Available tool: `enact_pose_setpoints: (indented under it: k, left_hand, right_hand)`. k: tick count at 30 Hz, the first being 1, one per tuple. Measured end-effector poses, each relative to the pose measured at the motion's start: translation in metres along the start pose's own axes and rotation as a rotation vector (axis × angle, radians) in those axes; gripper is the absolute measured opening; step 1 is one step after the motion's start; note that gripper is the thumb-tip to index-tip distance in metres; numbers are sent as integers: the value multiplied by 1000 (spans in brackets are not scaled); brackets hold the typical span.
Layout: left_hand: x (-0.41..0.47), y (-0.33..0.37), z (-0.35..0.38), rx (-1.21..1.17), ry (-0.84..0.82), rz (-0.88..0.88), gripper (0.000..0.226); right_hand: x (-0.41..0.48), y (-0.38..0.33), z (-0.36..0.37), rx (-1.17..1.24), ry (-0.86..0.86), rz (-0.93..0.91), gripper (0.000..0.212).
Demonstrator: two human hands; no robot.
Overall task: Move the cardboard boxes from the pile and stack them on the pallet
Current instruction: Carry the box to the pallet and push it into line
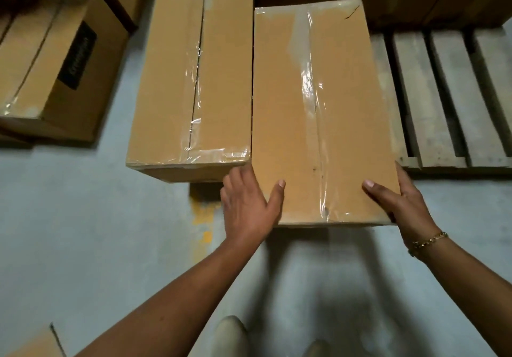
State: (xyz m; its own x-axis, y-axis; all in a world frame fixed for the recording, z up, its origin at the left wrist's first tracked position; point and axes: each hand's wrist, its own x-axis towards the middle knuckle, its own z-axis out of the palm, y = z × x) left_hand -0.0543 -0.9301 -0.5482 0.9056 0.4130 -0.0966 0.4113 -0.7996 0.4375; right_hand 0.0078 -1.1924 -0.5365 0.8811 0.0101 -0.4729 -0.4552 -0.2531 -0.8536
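**A:** So, how are the fingers placed?

**B:** The left thumb (278, 190) is laid flat on the lid of the taped cardboard box (318, 113). The other fingers are tucked down its left side, so the near left corner is gripped by the left hand (249, 210). The right thumb (374, 187) is pressed on the lid likewise, and the near right corner is clasped by the right hand (407, 201). A gold bracelet (429, 240) is worn on that wrist.

**A:** And where is the box found?

**B:** It is held flush against a second taped box (191, 74) on its left. Its far end is over the left slats of the wooden pallet (443, 99), and its near end juts over the grey floor (83, 218). Whether it is set down cannot be told. A black-labelled box (55, 60) is seen well to the left.
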Motion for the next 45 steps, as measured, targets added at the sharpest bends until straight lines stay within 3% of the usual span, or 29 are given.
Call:
enact_pose_setpoints:
  k: [8, 14, 25, 29, 35, 40, 45]
  left_hand:
    - [24, -4, 13, 161, 48, 159, 61]
    - [32, -9, 18, 310, 14, 253, 77]
    - [86, 8, 15, 278, -3, 263, 84]
    - [83, -3, 11, 253, -75, 307, 101]
    - [68, -44, -2, 373, -111, 372, 129]
    - [74, -52, 2, 429, -41, 461, 123]
    - [79, -49, 0, 477, 26, 460, 115]
  right_hand:
    - [34, 12, 16, -107, 110, -81, 56]
    - [51, 19, 12, -147, 85, -107, 60]
    - [98, -14, 14, -188, 63, -154, 71]
    - [90, -17, 13, -250, 80, -140, 83]
    - [62, -6, 10, -359, 58, -129, 85]
    - [66, -4, 12, -407, 108, -127, 103]
    - [75, -11, 13, -403, 125, -151, 89]
